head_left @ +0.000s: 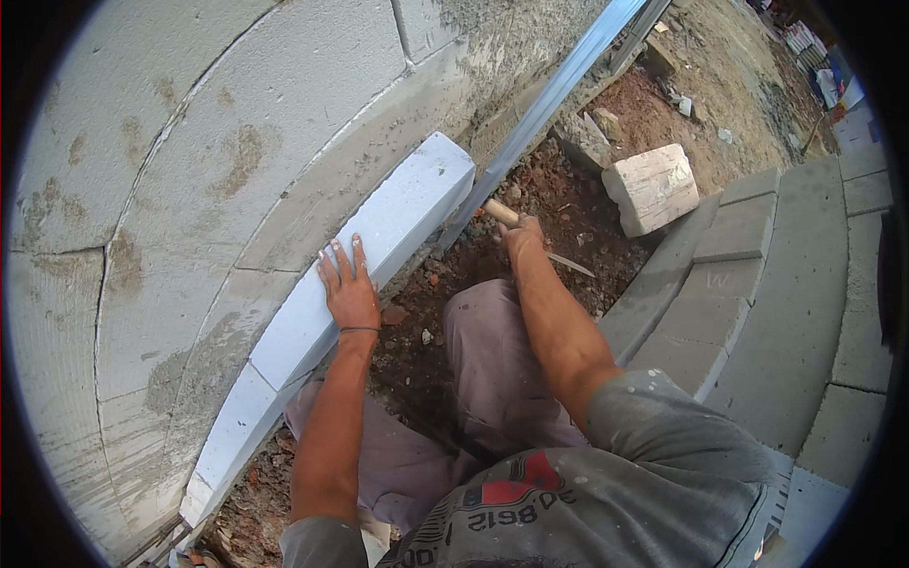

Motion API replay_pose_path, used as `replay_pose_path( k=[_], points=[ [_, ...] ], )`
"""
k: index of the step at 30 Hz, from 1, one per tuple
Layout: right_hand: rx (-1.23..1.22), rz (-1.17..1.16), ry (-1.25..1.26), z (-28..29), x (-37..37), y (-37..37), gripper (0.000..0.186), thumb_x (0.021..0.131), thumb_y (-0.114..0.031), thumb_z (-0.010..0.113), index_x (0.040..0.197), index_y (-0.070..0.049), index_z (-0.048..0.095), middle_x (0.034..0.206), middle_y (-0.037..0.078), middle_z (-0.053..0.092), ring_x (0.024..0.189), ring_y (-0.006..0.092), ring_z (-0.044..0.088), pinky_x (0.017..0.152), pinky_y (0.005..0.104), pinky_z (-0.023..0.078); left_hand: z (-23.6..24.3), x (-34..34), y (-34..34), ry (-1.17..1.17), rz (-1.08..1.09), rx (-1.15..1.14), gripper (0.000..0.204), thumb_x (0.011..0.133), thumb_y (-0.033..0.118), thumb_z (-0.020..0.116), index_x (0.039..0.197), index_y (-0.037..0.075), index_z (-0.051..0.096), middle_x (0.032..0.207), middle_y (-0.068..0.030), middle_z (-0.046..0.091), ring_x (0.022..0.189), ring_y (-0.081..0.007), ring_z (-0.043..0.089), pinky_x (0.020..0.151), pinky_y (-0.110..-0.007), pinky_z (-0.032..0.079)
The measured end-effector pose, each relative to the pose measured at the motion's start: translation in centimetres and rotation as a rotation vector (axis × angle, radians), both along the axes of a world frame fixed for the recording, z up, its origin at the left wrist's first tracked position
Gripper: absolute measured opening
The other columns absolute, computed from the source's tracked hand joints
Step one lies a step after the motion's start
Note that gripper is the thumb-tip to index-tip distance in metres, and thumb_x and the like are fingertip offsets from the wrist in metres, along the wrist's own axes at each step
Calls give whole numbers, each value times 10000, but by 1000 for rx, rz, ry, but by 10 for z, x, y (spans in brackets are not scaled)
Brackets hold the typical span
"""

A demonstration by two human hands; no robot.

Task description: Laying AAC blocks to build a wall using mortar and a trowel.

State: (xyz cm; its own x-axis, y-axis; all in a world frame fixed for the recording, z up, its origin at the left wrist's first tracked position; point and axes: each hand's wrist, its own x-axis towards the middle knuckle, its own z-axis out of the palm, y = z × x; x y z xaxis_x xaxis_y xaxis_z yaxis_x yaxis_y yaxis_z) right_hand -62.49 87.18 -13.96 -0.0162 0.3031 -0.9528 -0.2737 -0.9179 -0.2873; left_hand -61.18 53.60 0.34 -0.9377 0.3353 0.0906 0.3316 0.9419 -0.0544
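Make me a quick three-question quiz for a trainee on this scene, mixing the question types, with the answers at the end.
1. Where does the left hand rest?
A. On the metal bar
B. On the white block
C. On the soil
2. True or false: the right hand is empty.
3. What circles the left wrist?

Key: 1. B. 2. False; it grips a wooden handle. 3. A thin dark band.

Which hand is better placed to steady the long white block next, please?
Probably the left hand: it rests on top of the white block, fingers extended, holding nothing. The right hand is occupied, gripping a wooden handle away from the block.
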Motion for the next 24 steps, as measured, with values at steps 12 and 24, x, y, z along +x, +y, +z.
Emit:
replay_pose_path(
  k=[12,24],
  points=[
    [114,-91,83,4,-15,-2,209,983,-89,598,1163,17,595,1248,226,583,1138,410,620,910,574,596,-5,-2,-4,72,-11,25,1071,729,160,848,1606,209,236,1613,-184,284,1461,-433,289,1223,-503,254],
    [174,78,161,-10,-13,15,305,1010,-120,559,1253,52,497,1270,278,526,1106,452,617,964,624,548,-5,-4,3,117,-44,102,888,772,108,766,1561,186,366,1553,-181,386,1422,-436,351,1203,-530,292]
  ],
)
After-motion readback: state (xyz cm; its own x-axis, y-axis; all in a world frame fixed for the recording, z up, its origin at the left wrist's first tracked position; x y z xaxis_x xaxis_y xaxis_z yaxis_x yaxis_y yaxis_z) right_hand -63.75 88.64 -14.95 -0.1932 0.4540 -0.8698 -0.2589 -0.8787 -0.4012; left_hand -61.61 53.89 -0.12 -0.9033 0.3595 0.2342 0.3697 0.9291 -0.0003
